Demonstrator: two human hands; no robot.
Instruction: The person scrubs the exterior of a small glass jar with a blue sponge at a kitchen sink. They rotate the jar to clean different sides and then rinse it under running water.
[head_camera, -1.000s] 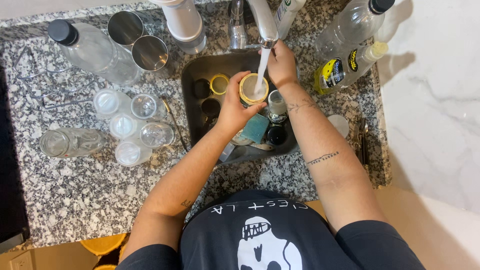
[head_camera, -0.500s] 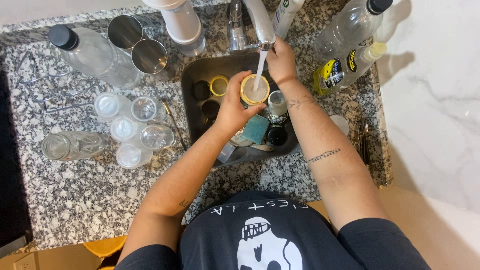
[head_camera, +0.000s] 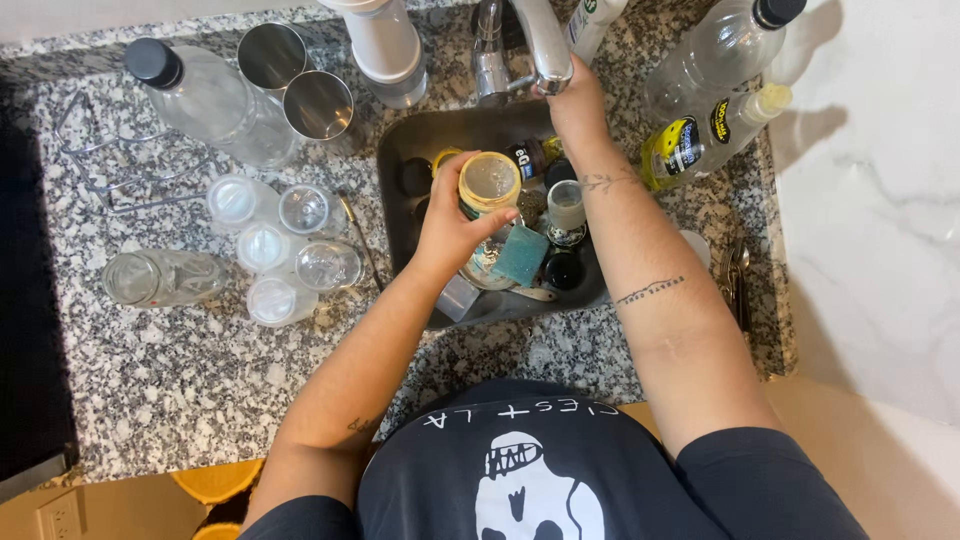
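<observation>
My left hand (head_camera: 452, 228) grips a yellow-rimmed glass jar (head_camera: 489, 183), held upright over the dark sink (head_camera: 400, 160). My right hand (head_camera: 572, 108) reaches to the back of the sink and closes around the chrome faucet (head_camera: 540, 45). No water stream shows. Below the jar lie a teal sponge (head_camera: 521, 256), a small clear jar (head_camera: 566, 208), a yellow lid (head_camera: 443, 158) and dark lids.
On the granite counter (head_camera: 180, 390) left of the sink stand several upturned clear jars (head_camera: 290, 245), a jar on its side (head_camera: 160, 278), a black-capped bottle (head_camera: 205, 95) and two steel cups (head_camera: 318, 105). A wire rack (head_camera: 95, 150) lies at far left. Bottles (head_camera: 715, 125) and cutlery (head_camera: 738, 275) sit at right.
The water stream into the jar has stopped. My right hand stays up at the faucet. My left hand has lowered the jar slightly away from the spout.
</observation>
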